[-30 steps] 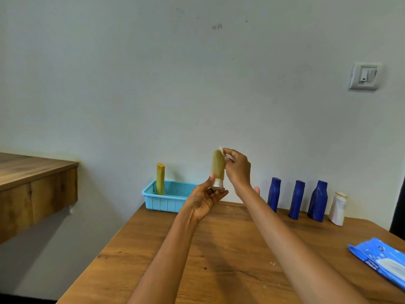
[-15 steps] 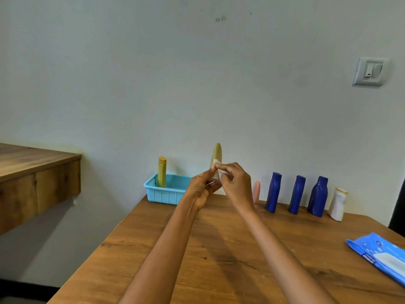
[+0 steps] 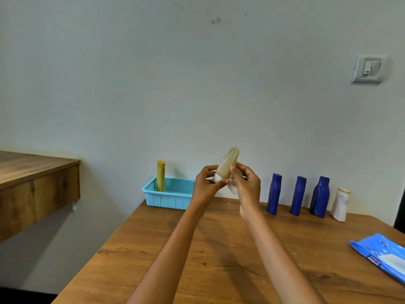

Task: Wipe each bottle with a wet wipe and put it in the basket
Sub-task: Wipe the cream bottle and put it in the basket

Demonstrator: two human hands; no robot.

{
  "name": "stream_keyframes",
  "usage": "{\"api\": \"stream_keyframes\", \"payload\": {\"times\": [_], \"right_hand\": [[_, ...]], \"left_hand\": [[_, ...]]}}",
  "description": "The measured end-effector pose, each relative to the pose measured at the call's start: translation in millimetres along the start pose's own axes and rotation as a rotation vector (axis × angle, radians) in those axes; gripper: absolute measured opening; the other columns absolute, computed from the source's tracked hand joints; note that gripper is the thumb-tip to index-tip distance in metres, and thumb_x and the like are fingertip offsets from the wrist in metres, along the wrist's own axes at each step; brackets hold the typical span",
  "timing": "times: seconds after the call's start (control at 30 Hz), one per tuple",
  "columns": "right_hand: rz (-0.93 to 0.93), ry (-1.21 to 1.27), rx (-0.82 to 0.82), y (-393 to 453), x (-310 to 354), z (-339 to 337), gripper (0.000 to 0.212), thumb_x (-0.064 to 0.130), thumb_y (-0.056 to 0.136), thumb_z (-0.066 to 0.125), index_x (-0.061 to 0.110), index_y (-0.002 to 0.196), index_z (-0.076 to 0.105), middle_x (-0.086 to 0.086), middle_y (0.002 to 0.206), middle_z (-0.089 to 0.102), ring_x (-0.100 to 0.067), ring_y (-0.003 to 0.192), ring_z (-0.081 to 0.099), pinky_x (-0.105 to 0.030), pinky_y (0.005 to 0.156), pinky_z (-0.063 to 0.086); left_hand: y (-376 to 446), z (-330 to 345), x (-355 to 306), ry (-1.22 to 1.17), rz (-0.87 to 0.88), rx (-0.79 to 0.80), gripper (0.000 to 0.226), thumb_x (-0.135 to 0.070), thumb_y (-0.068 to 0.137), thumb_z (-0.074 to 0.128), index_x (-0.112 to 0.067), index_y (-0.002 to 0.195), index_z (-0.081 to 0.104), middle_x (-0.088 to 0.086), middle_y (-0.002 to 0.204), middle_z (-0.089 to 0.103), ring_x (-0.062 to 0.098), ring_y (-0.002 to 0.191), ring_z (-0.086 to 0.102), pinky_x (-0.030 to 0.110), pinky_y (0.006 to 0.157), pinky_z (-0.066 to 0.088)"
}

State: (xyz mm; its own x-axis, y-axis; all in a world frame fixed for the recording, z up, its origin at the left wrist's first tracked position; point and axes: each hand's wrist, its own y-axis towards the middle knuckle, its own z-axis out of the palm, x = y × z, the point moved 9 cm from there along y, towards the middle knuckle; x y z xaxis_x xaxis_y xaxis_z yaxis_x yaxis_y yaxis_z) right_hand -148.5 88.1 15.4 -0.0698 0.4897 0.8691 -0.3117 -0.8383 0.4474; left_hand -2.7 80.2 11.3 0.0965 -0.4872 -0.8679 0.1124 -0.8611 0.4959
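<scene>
The wipes pack at the desk's right edge is cut off by the frame. The left hand covers the basket's right end. The wet wipe is mostly hidden behind the right hand.

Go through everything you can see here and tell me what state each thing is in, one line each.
Olive tube: held up tilted, white cap down, by both hands.
Left hand: grips the tube's cap end.
Right hand: holds a white wet wipe against the tube.
Yellow bottle: upright in the blue basket.
Three blue bottles: upright on the table.
White bottle: upright on the table.
Wipes pack: lying flat.
</scene>
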Motion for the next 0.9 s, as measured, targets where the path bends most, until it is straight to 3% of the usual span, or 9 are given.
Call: {"api": "stream_keyframes", "payload": {"times": [0.1, 0.23, 0.37, 0.47, 0.57, 0.63, 0.7, 0.77, 0.9], "right_hand": [[0.013, 0.068, -0.023, 2, -1, -6, 0.027, 0.017, 0.09, 0.061, 0.01, 0.116, 0.063, -0.005, 0.111, 0.066, -0.017, 0.103, 0.062, -0.027, 0.085, 0.053], [0.032, 0.124, -0.056, 3, -1, -14, 0.029, 0.022, 0.089, 0.061, 0.01, 0.116, 0.062, -0.004, 0.11, 0.065, -0.013, 0.1, 0.06, -0.016, 0.073, 0.048], [0.22, 0.211, -0.065, 9, -23, -17, 0.03, 0.027, 0.086, 0.066, 0.015, 0.113, 0.062, -0.002, 0.105, 0.066, -0.018, 0.105, 0.059, -0.031, 0.089, 0.049], [0.384, 0.37, -0.033, 8, -39, -13, 0.009, 0.018, 0.084, 0.068, 0.016, 0.092, 0.064, -0.002, 0.084, 0.061, -0.016, 0.085, 0.06, -0.028, 0.079, 0.049], [0.432, 0.359, -0.07, 6, -54, -13, 0.022, 0.016, 0.081, 0.072, 0.013, 0.101, 0.064, -0.006, 0.105, 0.064, -0.021, 0.097, 0.063, -0.036, 0.092, 0.051], [0.417, 0.274, -0.141, 8, -63, -18, 0.023, 0.015, 0.08, 0.072, 0.019, 0.1, 0.061, -0.005, 0.123, 0.057, -0.022, 0.109, 0.059, -0.04, 0.098, 0.048], [0.337, 0.16, -0.221, 10, -58, -30, 0.018, 0.013, 0.084, 0.065, 0.023, 0.098, 0.06, -0.001, 0.123, 0.057, -0.018, 0.108, 0.058, -0.04, 0.099, 0.046], [0.202, 0.019, -0.261, 11, -36, -39, 0.027, 0.01, 0.088, 0.054, 0.021, 0.111, 0.061, 0.0, 0.119, 0.06, -0.017, 0.107, 0.057, -0.039, 0.098, 0.047], [-0.098, -0.191, -0.134, 5, 13, -22, 0.03, 0.006, 0.093, 0.05, 0.012, 0.122, 0.06, -0.003, 0.128, 0.056, -0.018, 0.116, 0.054, -0.03, 0.094, 0.05]], "left_hand": [[-2, 6, -1, 0.016, 0.028, 0.015, 0.051, -0.009, 0.079, 0.073, -0.011, 0.127, 0.055, -0.014, 0.093, 0.061, -0.012, 0.072, 0.061, 0.006, 0.064, 0.046], [-3, 3, -5, 0.105, 0.094, -0.051, 0.057, -0.008, 0.078, 0.073, -0.012, 0.131, 0.052, -0.001, 0.111, 0.064, -0.002, 0.079, 0.059, 0.005, 0.067, 0.046], [-4, 0, -4, 0.088, 0.123, -0.05, 0.065, -0.008, 0.076, 0.076, -0.015, 0.134, 0.048, 0.0, 0.105, 0.062, 0.012, 0.091, 0.062, 0.012, 0.078, 0.049], [2, -8, 4, 0.011, 0.06, -0.077, 0.064, -0.009, 0.075, 0.077, -0.008, 0.133, 0.049, 0.003, 0.102, 0.063, 0.013, 0.092, 0.062, 0.016, 0.081, 0.051], [6, -17, 10, -0.071, 0.011, -0.137, 0.06, -0.008, 0.075, 0.076, -0.004, 0.13, 0.052, 0.009, 0.11, 0.064, 0.006, 0.087, 0.061, 0.009, 0.07, 0.05], [6, -24, 15, -0.076, 0.004, -0.168, 0.06, -0.009, 0.075, 0.077, -0.006, 0.13, 0.053, 0.011, 0.113, 0.064, 0.008, 0.087, 0.062, 0.009, 0.068, 0.05], [6, -29, 19, -0.032, 0.013, -0.174, 0.063, -0.011, 0.074, 0.077, -0.011, 0.132, 0.051, 0.007, 0.111, 0.063, 0.011, 0.09, 0.062, 0.012, 0.069, 0.051], [4, -30, 21, 0.012, 0.038, -0.166, 0.067, -0.009, 0.075, 0.077, -0.016, 0.134, 0.047, 0.002, 0.108, 0.06, 0.013, 0.09, 0.062, 0.015, 0.071, 0.051], [2, -27, 17, 0.088, 0.102, -0.172, 0.068, -0.01, 0.074, 0.077, -0.022, 0.133, 0.045, -0.002, 0.105, 0.059, 0.016, 0.089, 0.063, 0.021, 0.078, 0.052]]}}
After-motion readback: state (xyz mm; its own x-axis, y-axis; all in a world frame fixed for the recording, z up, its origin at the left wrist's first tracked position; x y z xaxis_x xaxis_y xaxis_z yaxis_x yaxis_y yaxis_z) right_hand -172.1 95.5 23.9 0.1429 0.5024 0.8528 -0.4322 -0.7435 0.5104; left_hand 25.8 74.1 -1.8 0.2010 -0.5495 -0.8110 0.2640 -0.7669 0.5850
